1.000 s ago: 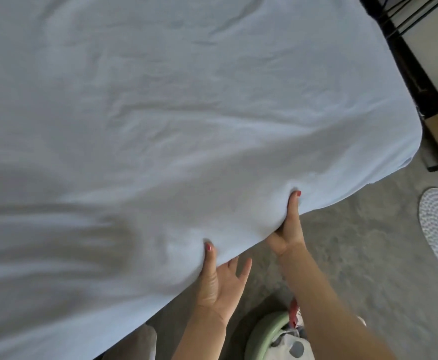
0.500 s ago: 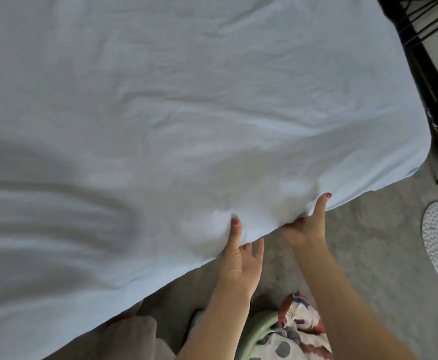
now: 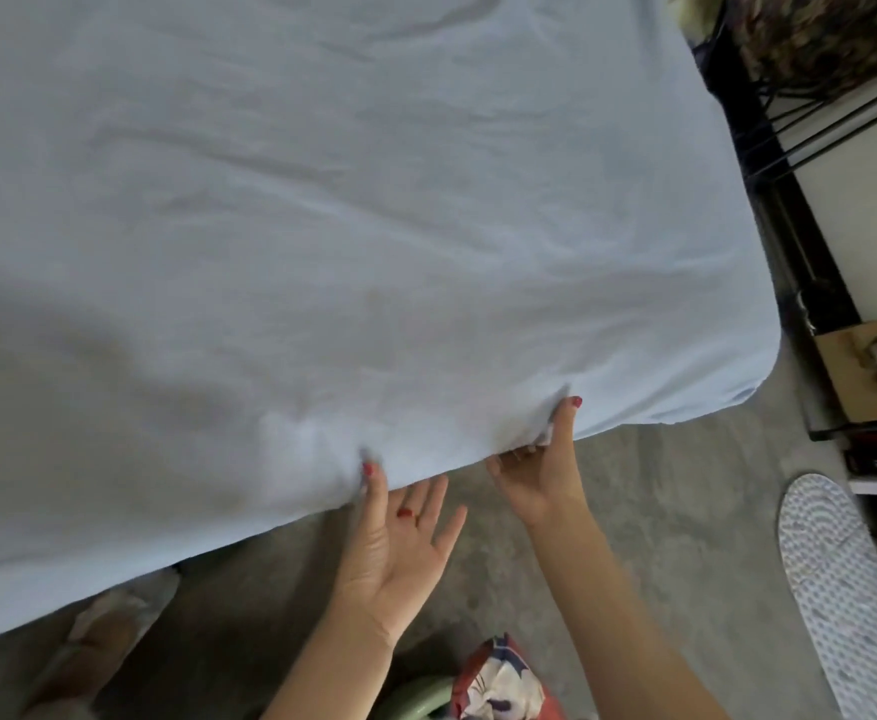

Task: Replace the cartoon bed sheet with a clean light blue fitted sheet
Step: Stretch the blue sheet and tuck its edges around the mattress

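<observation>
Head view shows the light blue fitted sheet filling most of the frame, spread wrinkled over the mattress down to its lower-right corner. At lower centre the left hand lies released, fingers straight, thumb touching the sheet's edge, while the right hand pinches that edge. Cartoon-print fabric sits at the bottom edge.

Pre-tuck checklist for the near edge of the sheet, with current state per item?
1. Light blue fitted sheet covers the mattress top: ok.
2. Far right corner of sheet pulled over the mattress corner: ok.
3. Right hand grip on sheet edge, thumb on top: ok.
4. Left hand grip: not ok, thumb touches the cloth, fingers straight.
5. Sheet surface smooth: not ok, wrinkles near both hands.
6. Edge tucked under the mattress: cannot tell.
7. Cartoon-print bed sheet off the bed: ok.
</observation>
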